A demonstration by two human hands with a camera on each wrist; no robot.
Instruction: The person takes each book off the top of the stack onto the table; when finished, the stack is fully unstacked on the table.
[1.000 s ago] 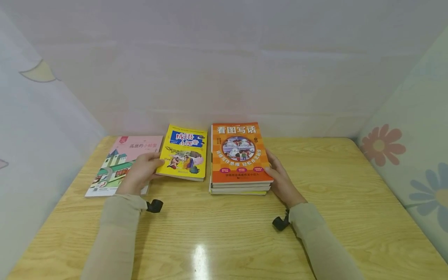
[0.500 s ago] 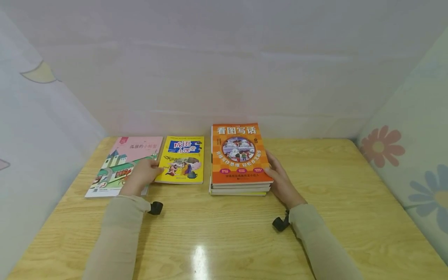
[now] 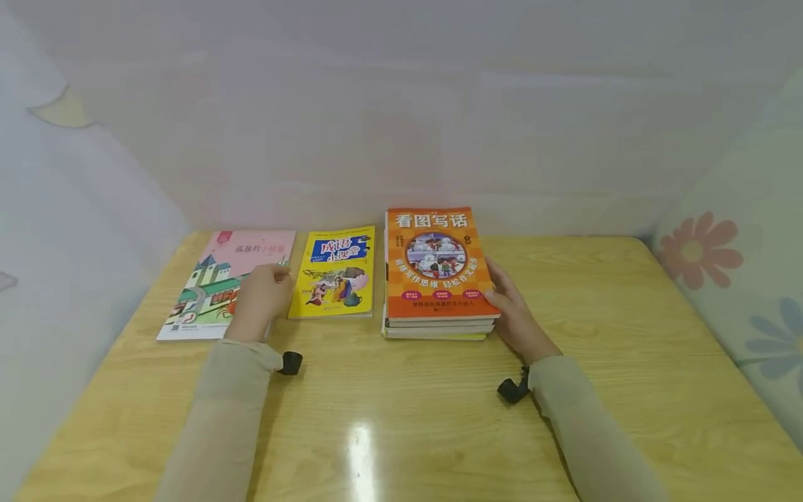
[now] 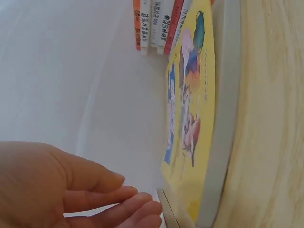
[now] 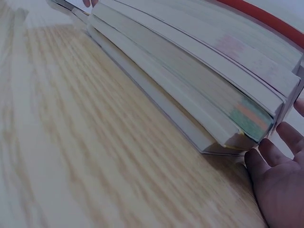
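Yellow book [image 3: 334, 273] flat, hands beside stack [image 3: 439, 328]

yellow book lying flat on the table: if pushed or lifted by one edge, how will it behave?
The yellow book looks thin and softcover, so it would probably flex if lifted by one edge. It lies flat on the glossy table, so a push should slide it easily, not tip it. Likely light: far thinner than the orange-topped stack.

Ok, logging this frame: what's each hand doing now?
Left hand: open, beside the yellow book.
Right hand: open, against the book stack.
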